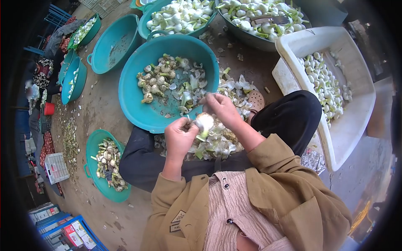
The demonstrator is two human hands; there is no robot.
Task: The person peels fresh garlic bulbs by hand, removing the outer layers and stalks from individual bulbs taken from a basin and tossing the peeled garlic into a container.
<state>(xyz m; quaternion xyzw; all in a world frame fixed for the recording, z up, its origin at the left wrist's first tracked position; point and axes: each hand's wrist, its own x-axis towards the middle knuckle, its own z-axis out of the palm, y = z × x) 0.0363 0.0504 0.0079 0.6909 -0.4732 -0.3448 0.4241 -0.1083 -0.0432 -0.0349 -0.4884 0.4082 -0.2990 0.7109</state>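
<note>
My left hand (pixel 180 136) is closed on a garlic bulb (pixel 204 121), pale and blurred, its green stem end pointing down. Just above the bulb, my right hand (pixel 222 109) has its fingers pinched together; what they hold, if anything, is too blurred to tell. Both hands are over the near rim of a large teal basin (pixel 130 88). Inside that basin lie unpeeled garlic bulbs (pixel 157 79) and loose papery skins (pixel 192 88). A heap of peeled skins (pixel 217 144) lies below my hands, between my legs.
A white tub (pixel 356 96) with peeled bulbs stands at the right. Two basins of peeled garlic (pixel 178 16) are at the top. A green basin (pixel 93 154) of bulbs stands at lower left, another teal basin (pixel 100 52) at upper left. A person sits at far left.
</note>
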